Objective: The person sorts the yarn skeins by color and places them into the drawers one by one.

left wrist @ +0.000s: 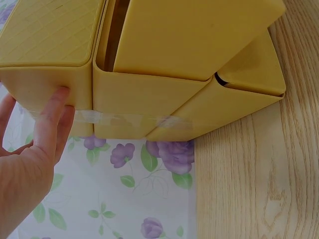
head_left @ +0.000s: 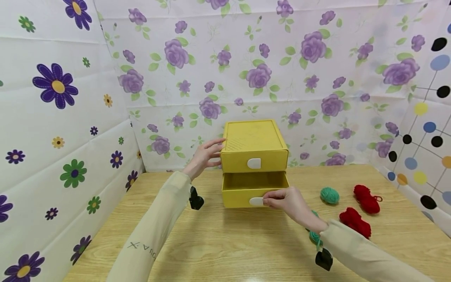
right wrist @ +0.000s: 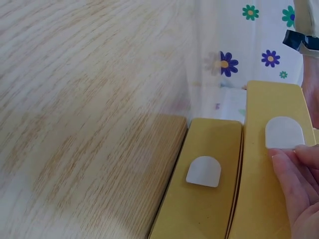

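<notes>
A yellow box of stacked drawers (head_left: 253, 137) stands on the table against the back cloth. Its middle drawer (head_left: 239, 199) is pulled out, with a dark hollow visible behind the front. My right hand (head_left: 290, 201) pinches the white handle (right wrist: 284, 133) of that drawer between thumb and fingers. Below it, the right wrist view shows the lowest drawer (right wrist: 207, 204) with its own white handle (right wrist: 204, 171); the head view hides it. The top drawer (head_left: 271, 160) is closed. My left hand (head_left: 204, 157) rests extended fingers against the box's left side, near the top, as the left wrist view confirms.
Right of the box lie a green yarn ball (head_left: 329, 195) and two red yarn bundles (head_left: 366, 199). More green yarn (head_left: 314, 237) is partly covered by my right forearm. Flowered cloth (head_left: 211, 58) rises behind the wooden table (head_left: 211, 243), with patterned cloths at both sides.
</notes>
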The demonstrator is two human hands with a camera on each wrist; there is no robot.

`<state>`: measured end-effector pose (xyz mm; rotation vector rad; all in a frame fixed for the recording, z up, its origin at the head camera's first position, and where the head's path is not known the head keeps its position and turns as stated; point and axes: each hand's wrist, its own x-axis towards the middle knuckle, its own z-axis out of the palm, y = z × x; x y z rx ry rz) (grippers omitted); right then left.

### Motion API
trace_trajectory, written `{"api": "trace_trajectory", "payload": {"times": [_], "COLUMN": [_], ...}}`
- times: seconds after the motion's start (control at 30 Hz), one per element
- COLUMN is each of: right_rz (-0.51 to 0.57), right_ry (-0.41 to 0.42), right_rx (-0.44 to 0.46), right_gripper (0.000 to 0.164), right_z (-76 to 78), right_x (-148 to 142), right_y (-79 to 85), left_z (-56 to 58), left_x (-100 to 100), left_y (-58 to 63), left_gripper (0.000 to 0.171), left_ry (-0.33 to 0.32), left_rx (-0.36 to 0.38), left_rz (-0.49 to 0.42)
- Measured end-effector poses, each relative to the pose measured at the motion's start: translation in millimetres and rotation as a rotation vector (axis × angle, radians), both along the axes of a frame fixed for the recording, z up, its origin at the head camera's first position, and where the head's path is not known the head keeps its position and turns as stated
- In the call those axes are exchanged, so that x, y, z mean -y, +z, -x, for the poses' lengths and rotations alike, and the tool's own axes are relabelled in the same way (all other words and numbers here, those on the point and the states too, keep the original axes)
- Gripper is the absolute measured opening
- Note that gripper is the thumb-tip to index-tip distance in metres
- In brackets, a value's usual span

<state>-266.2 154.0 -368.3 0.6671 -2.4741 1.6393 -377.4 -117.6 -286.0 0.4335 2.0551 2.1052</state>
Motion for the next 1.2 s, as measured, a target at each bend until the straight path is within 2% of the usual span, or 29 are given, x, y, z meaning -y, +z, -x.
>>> {"api": "trace_trajectory", "payload": {"times": [0.13, 0.27, 0.4, 0.6, 0.83, 1.2], "right_rz": [-0.024, -0.036, -0.007, 0.086, 0.107, 0.129], "right_ry": [-0.004, -0.002, 0.029, 0.078, 0.015, -0.085], "right_rx": [-0.026, -0.014, 0.012, -0.044, -0.056, -0.17], "right_gripper": [0.01, 0.012, 0.017, 0.017, 0.021, 0.019], "right_z": [-0.6, -2.2, -3.7, -3.2, -9.2, -0.2], "right_x": [-0.3, -1.1, -4.4, -20.0, -43.8, -78.8], "right_y": [1.0, 4.0, 7.8, 9.1, 16.2, 28.9], "left_z": [-0.1, -0.2, 0.1, 0.2, -1.2, 0.2], "left_x": [0.1, 0.6, 0.6, 0.3, -0.3, -0.9], "left_y": [0.5, 0.8, 0.7, 0.3, 1.1, 0.0], "left_gripper": [0.041, 0.042, 0.041, 0.04, 0.04, 0.041], "left_ry": [0.004, 0.0, -0.003, -0.008, -0.001, 0.002], "left_rx": [-0.004, -0.002, 0.001, -0.002, -0.004, 0.006], "left_rz": [-0.006, -0.006, 0.001, 0.005, 0.003, -0.008]}}
